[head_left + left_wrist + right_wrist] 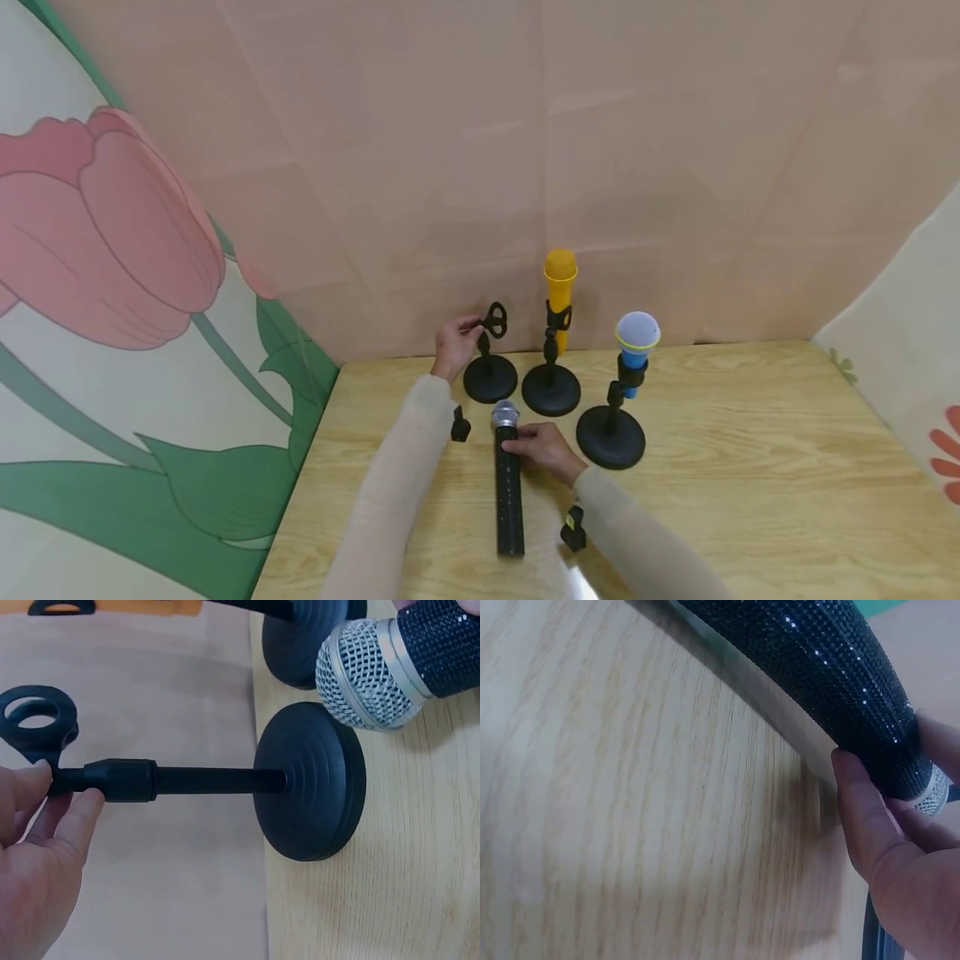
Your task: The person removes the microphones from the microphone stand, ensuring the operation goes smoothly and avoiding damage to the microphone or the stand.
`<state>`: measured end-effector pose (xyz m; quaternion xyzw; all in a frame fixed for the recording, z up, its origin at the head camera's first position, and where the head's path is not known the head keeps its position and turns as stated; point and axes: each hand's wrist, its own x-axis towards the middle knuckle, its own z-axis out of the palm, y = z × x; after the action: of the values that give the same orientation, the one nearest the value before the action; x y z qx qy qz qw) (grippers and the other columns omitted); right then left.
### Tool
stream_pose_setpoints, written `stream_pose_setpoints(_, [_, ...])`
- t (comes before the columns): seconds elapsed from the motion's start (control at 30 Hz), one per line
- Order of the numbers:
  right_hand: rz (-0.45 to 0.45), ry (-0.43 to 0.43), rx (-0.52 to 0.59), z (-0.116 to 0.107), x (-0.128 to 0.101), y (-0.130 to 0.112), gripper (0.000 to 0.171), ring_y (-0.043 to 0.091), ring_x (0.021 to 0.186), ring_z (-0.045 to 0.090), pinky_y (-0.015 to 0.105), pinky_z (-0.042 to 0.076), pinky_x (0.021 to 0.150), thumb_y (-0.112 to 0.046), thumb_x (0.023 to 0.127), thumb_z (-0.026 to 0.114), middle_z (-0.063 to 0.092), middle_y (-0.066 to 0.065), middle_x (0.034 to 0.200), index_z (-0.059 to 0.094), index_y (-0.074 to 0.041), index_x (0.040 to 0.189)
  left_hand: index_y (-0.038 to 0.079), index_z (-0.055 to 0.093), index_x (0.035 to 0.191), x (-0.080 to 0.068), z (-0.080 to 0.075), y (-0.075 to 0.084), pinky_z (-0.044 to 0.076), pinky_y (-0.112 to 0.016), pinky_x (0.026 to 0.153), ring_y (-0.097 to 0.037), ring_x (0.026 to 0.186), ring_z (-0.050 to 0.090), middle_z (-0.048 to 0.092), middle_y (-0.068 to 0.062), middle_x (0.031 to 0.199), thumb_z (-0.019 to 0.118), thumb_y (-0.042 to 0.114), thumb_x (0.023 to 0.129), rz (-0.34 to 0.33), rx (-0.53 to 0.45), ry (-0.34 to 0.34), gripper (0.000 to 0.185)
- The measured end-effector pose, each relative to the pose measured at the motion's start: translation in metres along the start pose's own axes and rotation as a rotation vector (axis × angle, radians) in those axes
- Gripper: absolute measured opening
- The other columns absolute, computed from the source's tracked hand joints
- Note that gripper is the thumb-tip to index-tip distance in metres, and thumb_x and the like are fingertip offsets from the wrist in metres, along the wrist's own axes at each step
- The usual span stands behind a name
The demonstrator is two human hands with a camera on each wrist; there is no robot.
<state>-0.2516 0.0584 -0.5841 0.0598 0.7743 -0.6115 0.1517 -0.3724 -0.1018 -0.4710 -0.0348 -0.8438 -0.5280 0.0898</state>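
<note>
The left hand, stretched forward, pinched the leftmost stand. The right hand gripped a glittery microphone.

Your wood-grain tabletop supports the left stand, middle stand and right stand, all black, round-based and upright.

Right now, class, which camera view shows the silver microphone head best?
The left wrist view: the silver microphone head appears large, its mesh plain. The head view shows it whole but small; the right wrist view shows only part, near the edge.
</note>
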Motion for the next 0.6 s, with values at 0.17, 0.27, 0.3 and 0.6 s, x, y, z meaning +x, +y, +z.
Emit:
stream_pose_setpoints(0.17, [0.003, 0.008, -0.014, 0.003, 0.0, -0.001, 0.041, 0.019, 0.077, 0.069, 0.035, 0.059, 0.068, -0.01, 0.083, 0.081, 0.074, 0.015, 0.093, 0.067, 0.012, 0.114, -0.005, 0.069, 0.122, -0.001, -0.001, 0.0, 0.057, -0.037, 0.086, -0.031, 0.107, 0.067, 0.07, -0.018, 0.117, 0.066, 0.006, 0.096, -0.004, -0.011, -0.006, 0.027])
stream_pose_setpoints(0.27, [0.007, 0.009, -0.02, 0.004, -0.001, -0.001, 0.039, 0.02, 0.078, 0.07, 0.035, 0.059, 0.069, -0.01, 0.084, 0.081, 0.073, 0.015, 0.092, 0.067, 0.013, 0.113, -0.004, 0.069, 0.122, -0.003, -0.003, -0.001, 0.057, -0.035, 0.085, -0.031, 0.107, 0.067, 0.07, -0.019, 0.116, 0.067, 0.006, 0.096, -0.012, -0.032, -0.015, 0.028])
stream_pose_setpoints(0.3, [0.015, 0.009, -0.013, 0.005, -0.001, -0.001, 0.039, 0.02, 0.079, 0.07, 0.036, 0.059, 0.069, -0.01, 0.084, 0.081, 0.073, 0.015, 0.092, 0.067, 0.013, 0.113, -0.004, 0.069, 0.122, -0.003, -0.003, -0.001, 0.057, -0.035, 0.086, -0.031, 0.107, 0.067, 0.07, -0.019, 0.116, 0.067, 0.006, 0.096, -0.016, -0.039, -0.019, 0.028])
stream_pose_setpoints(0.6, [0.02, 0.002, -0.004, 0.01, -0.001, -0.002, 0.038, 0.022, 0.079, 0.07, 0.038, 0.06, 0.07, -0.008, 0.086, 0.078, 0.073, 0.015, 0.092, 0.065, 0.015, 0.113, 0.001, 0.07, 0.122, -0.013, -0.009, -0.004, 0.056, -0.033, 0.085, -0.028, 0.106, 0.068, 0.071, -0.016, 0.117, 0.068, 0.006, 0.095, -0.029, -0.085, -0.016, 0.028])
